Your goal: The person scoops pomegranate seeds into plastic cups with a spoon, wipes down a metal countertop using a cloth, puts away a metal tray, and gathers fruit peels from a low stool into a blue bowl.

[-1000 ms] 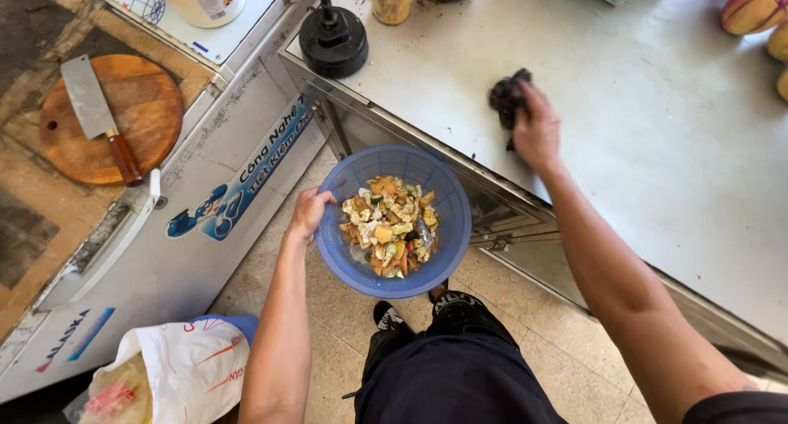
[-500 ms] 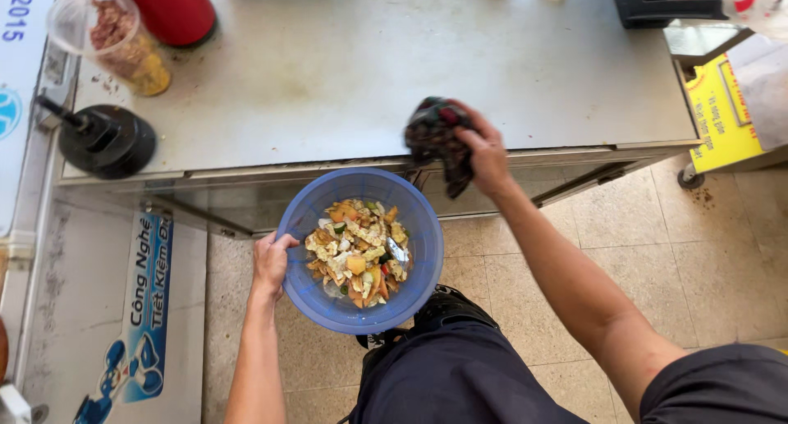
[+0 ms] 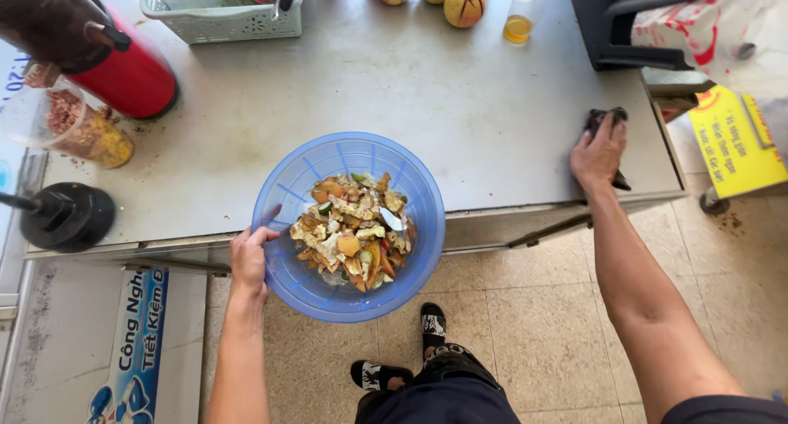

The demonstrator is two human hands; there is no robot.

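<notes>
— What sits closest to the person?

— Black sandals with a pale pattern point(image 3: 410, 350) on the beige tiled floor point(image 3: 525, 325), right below the round translucent blue plastic bowl point(image 3: 349, 223). The left hand point(image 3: 249, 260) grips the bowl's near-left rim, thumb over the edge, fingers curled against the wall. The bowl hangs at the front edge of the grey metal table point(image 3: 394, 104), partly over it, partly over the floor.

— What's inside?

— A heap of orange and pale fruit peels and scraps point(image 3: 355, 239)

— And the other hand?

— The right hand point(image 3: 599, 153) lies palm down, pressing a dark crumpled cloth point(image 3: 609, 132) onto the table near its right front corner, fingers closed loosely over it. The hand hides most of the cloth.

— What stands around them?

— To the left, a black round juicer base point(image 3: 70, 217) at the table's edge, then a clear plastic jar of brown and yellow bits point(image 3: 78, 128), then a red cylindrical canister point(image 3: 127, 79). Farther back, a pale green slotted plastic basket point(image 3: 222, 13), several round yellowish fruits point(image 3: 464, 1) and a small glass of amber liquid point(image 3: 519, 18). A black appliance point(image 3: 632, 22) fills the far right corner, just beyond the cloth, with a yellow printed sign point(image 3: 735, 141) lower beside the table
</notes>
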